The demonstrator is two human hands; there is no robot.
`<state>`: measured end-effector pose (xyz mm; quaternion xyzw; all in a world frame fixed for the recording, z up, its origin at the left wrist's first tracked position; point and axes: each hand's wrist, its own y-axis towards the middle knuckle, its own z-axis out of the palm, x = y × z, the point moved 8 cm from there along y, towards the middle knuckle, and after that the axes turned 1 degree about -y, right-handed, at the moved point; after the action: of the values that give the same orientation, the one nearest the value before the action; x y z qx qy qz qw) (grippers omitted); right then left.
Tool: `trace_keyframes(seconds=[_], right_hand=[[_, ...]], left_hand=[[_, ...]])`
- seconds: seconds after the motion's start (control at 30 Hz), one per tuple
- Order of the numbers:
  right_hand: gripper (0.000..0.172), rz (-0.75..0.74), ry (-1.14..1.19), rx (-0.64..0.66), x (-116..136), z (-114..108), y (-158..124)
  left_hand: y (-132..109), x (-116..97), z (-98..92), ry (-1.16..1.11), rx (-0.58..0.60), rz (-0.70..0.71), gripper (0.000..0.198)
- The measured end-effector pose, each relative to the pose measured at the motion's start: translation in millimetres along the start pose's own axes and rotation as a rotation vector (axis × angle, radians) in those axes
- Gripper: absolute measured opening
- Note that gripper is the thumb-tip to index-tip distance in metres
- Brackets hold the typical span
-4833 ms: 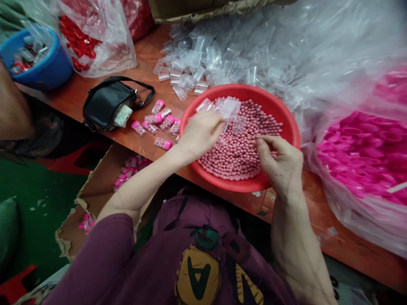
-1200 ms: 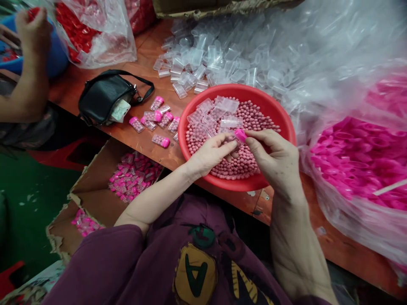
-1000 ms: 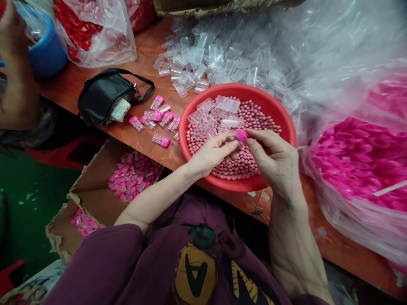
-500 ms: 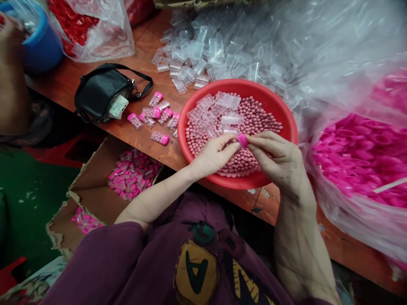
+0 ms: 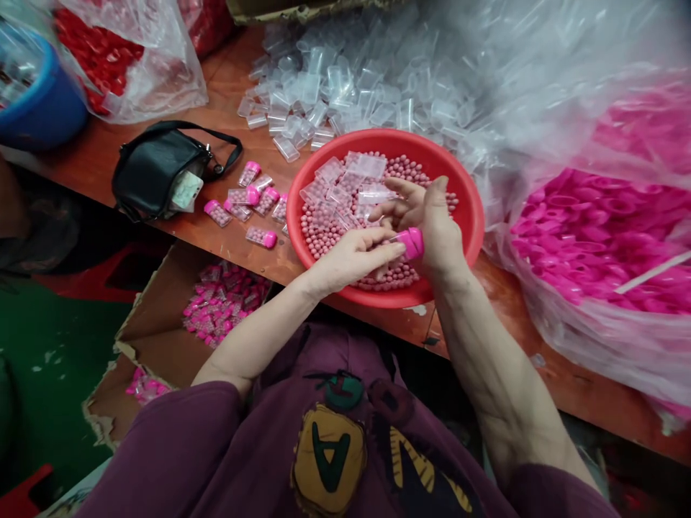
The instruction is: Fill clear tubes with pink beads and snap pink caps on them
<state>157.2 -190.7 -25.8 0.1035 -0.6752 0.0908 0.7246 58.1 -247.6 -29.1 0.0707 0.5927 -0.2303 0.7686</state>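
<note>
**Pink-capped container pinched in left hand, right palm at cap end**

Nearest, a purple shirt [image 5: 227, 446] with letter patches is worn. Low at left, small pink-and-clear units [image 5: 224, 302] are piled in a cardboard box [image 5: 162, 345].

Over the near part of a red basin [image 5: 473, 205], a pink-capped container [image 5: 412, 243] is gripped between thumb and fingers of the left hand [image 5: 353, 260]; its clear body is mostly hidden by them. The right hand [image 5: 438, 232] is closed on nothing: fingers are spread, and the cap end appears to be met by the base of the palm.

Judged as pressing on the cap. Best done with the body held firmly and square to the palm, left fingertips kept off the cap's edge, push given straight so no tilt is put in. Over-hard pinching could flex the walls. Full seating of the cap cannot be told.

In the basin, pink beads [image 5: 318, 234] are partly covered by loose clear pieces [image 5: 368, 165]. On the table [image 5: 229, 75], capped containers [image 5: 260, 237] are scattered beside it, near a black bag [image 5: 151, 173]. At right, pink caps [image 5: 588, 241] are bagged. Farther back: heaped clear pieces [image 5: 324, 86], bagged red pieces [image 5: 97, 54], blue tub [image 5: 51, 104].
</note>
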Motion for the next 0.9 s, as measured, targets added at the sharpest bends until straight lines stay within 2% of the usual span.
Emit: trace_keyframes(seconds=[0.13, 0.2, 0.27, 0.4, 0.47, 0.5, 0.57, 0.6, 0.67, 0.73, 0.9], right_hand=[[0.091, 0.241, 0.066, 0.236, -16.6, 21.5, -4.4], [0.089, 0.276, 0.022, 0.319, -20.5, 23.0, -7.6], [0.088, 0.212, -0.108, 0.293, -21.2, 17.3, -2.2], [0.086, -0.025, -0.442, -0.062, -9.7, -6.8, 17.7], [0.079, -0.101, -0.513, -0.176, -1.6, -13.9, 19.4], [0.072, -0.139, -0.547, -0.175, 2.4, -14.2, 18.4], [0.056, -0.224, -0.661, -0.055, 8.0, -6.8, 12.8], [0.06, -0.26, -0.733, 0.031, 7.8, -1.0, 8.5], [0.08, -0.284, -0.898, 0.16, 1.0, 8.0, 0.1], [0.084, -0.286, -1.047, 0.158, -5.8, 11.3, -3.6], [0.049, -0.447, -1.185, 0.035, 0.2, 22.4, -4.3]], left_hand=[[0.7, 4.9, -2.1, 0.031, 0.0, -0.046, 0.034], [1.7, 6.9, -2.2, 0.059, -0.012, -0.06, 0.026], [3.3, 6.8, -3.6, 0.068, -0.063, -0.064, 0.024], [5.7, 7.5, -15.8, -0.045, -0.285, -0.116, 0.02], [6.1, 10.8, -24.1, -0.156, -0.391, -0.16, 0.017], [6.4, 12.5, -28.5, -0.213, -0.439, -0.173, 0.016], [7.6, 15.2, -36.7, -0.314, -0.516, -0.17, 0.017], [8.9, 16.1, -39.8, -0.353, -0.541, -0.158, 0.017], [12.8, 17.7, -41.4, -0.397, -0.545, -0.14, 0.017], [16.8, 18.2, -39.1, -0.396, -0.521, -0.131, 0.017], [16.5, 13.6, -37.1, -0.349, -0.54, -0.097, 0.019]])
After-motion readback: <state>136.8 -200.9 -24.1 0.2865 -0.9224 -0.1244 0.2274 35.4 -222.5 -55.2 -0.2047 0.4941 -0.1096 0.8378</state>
